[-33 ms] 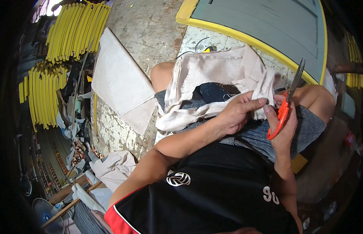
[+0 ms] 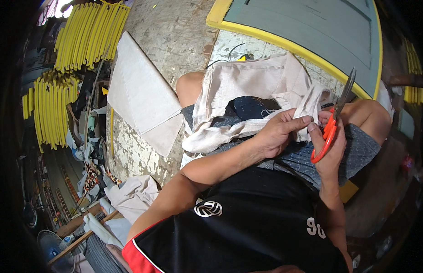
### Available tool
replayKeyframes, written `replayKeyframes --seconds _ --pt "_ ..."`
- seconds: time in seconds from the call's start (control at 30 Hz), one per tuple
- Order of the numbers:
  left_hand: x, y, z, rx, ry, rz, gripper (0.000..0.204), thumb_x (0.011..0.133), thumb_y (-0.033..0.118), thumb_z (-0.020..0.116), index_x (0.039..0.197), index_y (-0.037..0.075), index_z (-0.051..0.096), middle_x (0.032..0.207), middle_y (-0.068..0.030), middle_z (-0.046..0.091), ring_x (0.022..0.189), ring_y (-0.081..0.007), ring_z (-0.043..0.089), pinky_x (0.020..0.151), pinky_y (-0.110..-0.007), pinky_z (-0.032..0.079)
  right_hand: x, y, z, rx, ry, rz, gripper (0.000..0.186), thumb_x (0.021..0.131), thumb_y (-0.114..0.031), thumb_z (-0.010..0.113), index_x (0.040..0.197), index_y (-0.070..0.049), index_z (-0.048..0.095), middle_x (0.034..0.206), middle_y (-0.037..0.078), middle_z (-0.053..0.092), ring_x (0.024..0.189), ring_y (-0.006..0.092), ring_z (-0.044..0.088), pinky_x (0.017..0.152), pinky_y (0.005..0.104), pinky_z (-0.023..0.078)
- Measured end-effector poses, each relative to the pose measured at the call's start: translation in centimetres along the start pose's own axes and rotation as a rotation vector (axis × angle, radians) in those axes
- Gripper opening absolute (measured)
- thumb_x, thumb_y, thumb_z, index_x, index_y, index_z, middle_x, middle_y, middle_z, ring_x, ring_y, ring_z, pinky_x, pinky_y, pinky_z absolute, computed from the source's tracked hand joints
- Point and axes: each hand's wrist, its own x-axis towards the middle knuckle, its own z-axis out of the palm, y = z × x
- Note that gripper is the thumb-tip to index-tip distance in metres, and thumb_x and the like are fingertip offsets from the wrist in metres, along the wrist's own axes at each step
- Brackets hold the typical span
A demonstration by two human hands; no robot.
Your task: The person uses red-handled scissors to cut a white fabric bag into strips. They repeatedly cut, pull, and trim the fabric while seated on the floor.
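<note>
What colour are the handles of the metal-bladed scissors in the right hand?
The looped scissor handles are bright orange-red, seen best in the head view.

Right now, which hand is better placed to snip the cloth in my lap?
Probably your right hand: it holds the scissors, close beside the cloth, though the blades point away from you. Your left hand pinches the cloth, without a tool.

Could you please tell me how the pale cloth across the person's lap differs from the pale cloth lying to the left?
The lap cloth is creased and bunched around an opening, whereas the left cloth lies mostly flat. The lap cloth shows frayed edges and loose threads, whereas the left cloth has straighter, neater edges. Both are pale, off-white fabric.
</note>
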Motion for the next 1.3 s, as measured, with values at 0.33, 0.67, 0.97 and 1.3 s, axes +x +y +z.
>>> replayKeyframes --seconds 0.33,0.67,0.97,1.3 --pt "-0.2 0.4 -0.8 0.332 0.037 -0.043 0.024 0.098 0.016 0.062 0.119 0.005 0.064 0.110 -0.0021 0.068 0.099 -0.0088 0.060 0.090 -0.026 0.046 -0.3 0.8 -0.2 -0.005 -0.008 0.053 0.030 0.085 0.002 0.066 0.113 0.002 0.057 0.097 0.009 0.062 0.090 0.0158 0.060 0.081 0.0302 0.050" --pt "-0.2 1.0 -0.4 0.194 -0.065 0.035 0.027 0.097 0.014 0.062 0.120 0.000 0.061 0.112 -0.0047 0.068 0.103 -0.0108 0.061 0.094 -0.028 0.045 1.2 3.0 -1.2 0.087 -0.015 -0.101 0.024 0.083 0.006 0.062 0.106 0.001 0.057 0.097 0.008 0.059 0.091 0.0145 0.057 0.083 0.0292 0.047" --pt "0.1 1.4 -0.3 0.226 -0.033 0.058 0.025 0.099 0.008 0.054 0.122 0.000 0.060 0.111 -0.0071 0.068 0.101 -0.0130 0.063 0.091 -0.029 0.049 1.6 0.0 -1.1 0.015 -0.084 -0.045 0.035 0.082 0.000 0.071 0.114 0.001 0.056 0.099 0.012 0.067 0.089 0.0157 0.065 0.079 0.0298 0.053" --pt "0.2 1.6 -1.0 0.133 -0.072 0.090 0.023 0.098 0.015 0.058 0.117 0.002 0.060 0.109 -0.0089 0.067 0.102 -0.0186 0.063 0.095 -0.037 0.047 2.2 2.2 -1.5 -0.002 -0.060 -0.135 0.023 0.083 -0.002 0.070 0.104 0.000 0.059 0.086 0.008 0.059 0.075 0.0152 0.057 0.072 0.0274 0.048"
